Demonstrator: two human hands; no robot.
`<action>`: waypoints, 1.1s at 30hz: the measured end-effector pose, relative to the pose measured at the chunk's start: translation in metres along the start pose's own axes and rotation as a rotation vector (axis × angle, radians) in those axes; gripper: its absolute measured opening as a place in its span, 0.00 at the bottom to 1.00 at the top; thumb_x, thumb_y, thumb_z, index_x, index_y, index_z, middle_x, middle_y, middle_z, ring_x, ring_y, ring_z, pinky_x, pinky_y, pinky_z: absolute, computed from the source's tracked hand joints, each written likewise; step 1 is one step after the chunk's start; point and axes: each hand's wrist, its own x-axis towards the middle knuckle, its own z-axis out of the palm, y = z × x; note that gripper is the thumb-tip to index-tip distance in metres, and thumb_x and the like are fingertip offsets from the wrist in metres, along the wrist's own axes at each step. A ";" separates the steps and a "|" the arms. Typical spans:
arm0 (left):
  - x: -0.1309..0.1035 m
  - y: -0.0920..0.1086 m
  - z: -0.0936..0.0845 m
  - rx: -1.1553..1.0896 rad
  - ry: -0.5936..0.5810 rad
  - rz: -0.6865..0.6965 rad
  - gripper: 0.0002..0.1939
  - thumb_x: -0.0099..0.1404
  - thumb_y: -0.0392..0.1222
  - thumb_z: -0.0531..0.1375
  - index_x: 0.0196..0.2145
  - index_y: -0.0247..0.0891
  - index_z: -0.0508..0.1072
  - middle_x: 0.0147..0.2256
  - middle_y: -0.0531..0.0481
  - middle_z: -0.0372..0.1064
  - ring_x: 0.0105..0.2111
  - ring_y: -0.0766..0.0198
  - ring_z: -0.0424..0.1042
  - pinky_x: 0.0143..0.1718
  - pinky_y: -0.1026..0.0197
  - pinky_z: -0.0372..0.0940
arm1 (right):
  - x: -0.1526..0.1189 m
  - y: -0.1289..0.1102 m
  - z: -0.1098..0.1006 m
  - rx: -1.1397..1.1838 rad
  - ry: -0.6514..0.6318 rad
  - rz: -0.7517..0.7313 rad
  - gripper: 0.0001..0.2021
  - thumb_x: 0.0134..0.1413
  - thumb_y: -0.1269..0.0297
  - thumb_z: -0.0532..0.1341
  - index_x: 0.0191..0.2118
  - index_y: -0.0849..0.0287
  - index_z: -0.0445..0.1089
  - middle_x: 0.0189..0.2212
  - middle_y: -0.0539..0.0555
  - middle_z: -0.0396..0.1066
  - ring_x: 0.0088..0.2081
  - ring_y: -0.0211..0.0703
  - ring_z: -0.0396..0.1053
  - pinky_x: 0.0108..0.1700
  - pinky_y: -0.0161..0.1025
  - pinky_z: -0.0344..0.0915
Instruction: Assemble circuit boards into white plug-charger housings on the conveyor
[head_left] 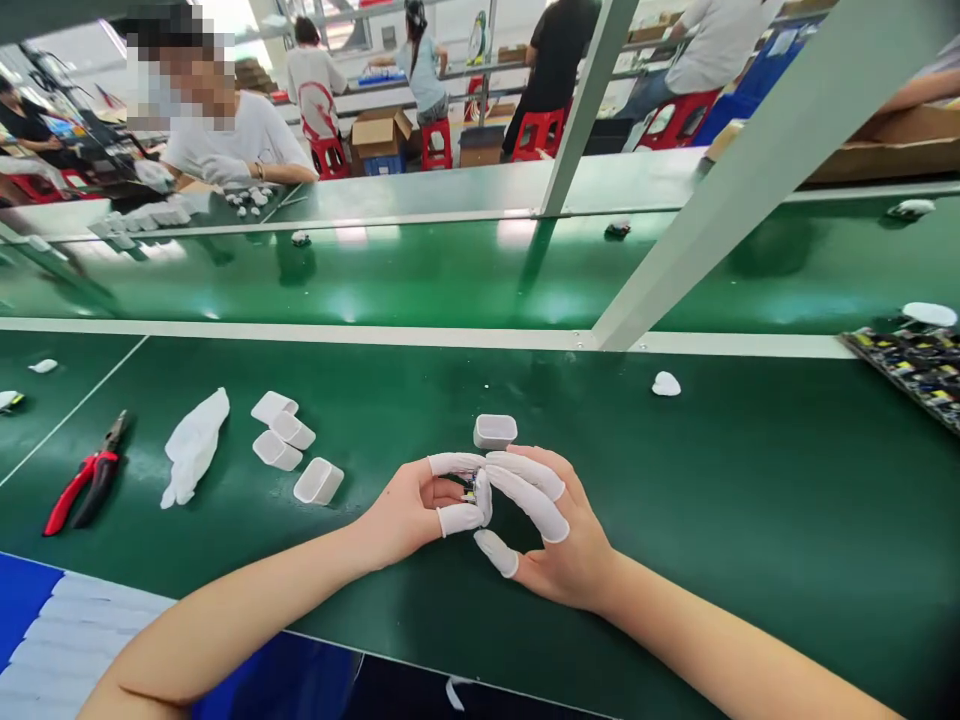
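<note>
My left hand (420, 505), with white finger cots, pinches a small electronic part (470, 488) with a white piece on its right side. Fingers of my right hand (551, 515), also in white cots, reach over and touch the top of that part, while its thumb is held apart below. Just beyond my fingertips stands a white plastic housing (496, 432). More such housings (319, 482) lie to the left of my left hand.
Red-handled pliers (88, 485) and a crumpled white glove or cloth (195, 447) lie on the green table at left. A small white piece (666, 384) and a tray of circuit boards (911, 370) are at right. Beyond a metal post (697, 220), a person works opposite.
</note>
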 end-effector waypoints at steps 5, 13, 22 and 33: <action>0.000 -0.002 0.000 -0.081 -0.029 -0.046 0.30 0.47 0.46 0.72 0.47 0.34 0.73 0.35 0.45 0.75 0.38 0.56 0.75 0.47 0.53 0.68 | 0.000 0.003 -0.001 0.045 0.010 -0.028 0.25 0.52 0.67 0.62 0.57 0.55 0.61 0.42 0.58 0.70 0.47 0.50 0.66 0.45 0.47 0.69; 0.003 -0.009 -0.006 -0.150 -0.112 -0.072 0.26 0.53 0.41 0.69 0.50 0.37 0.72 0.38 0.46 0.76 0.40 0.58 0.76 0.47 0.56 0.69 | 0.000 0.003 -0.004 0.120 -0.005 -0.020 0.20 0.55 0.69 0.62 0.53 0.53 0.64 0.40 0.56 0.73 0.46 0.47 0.69 0.43 0.43 0.71; 0.009 -0.009 -0.012 -0.229 -0.199 -0.034 0.26 0.53 0.39 0.70 0.50 0.39 0.72 0.39 0.45 0.75 0.38 0.59 0.76 0.41 0.60 0.68 | 0.002 0.008 0.002 0.222 -0.017 0.083 0.23 0.52 0.64 0.63 0.54 0.56 0.60 0.44 0.58 0.70 0.46 0.49 0.68 0.46 0.46 0.71; 0.010 -0.011 -0.012 -0.186 -0.178 -0.011 0.23 0.52 0.38 0.70 0.45 0.37 0.72 0.37 0.47 0.73 0.36 0.62 0.75 0.41 0.58 0.70 | 0.001 0.008 0.001 0.241 -0.047 0.014 0.19 0.55 0.69 0.62 0.52 0.55 0.63 0.46 0.58 0.65 0.47 0.47 0.65 0.46 0.45 0.70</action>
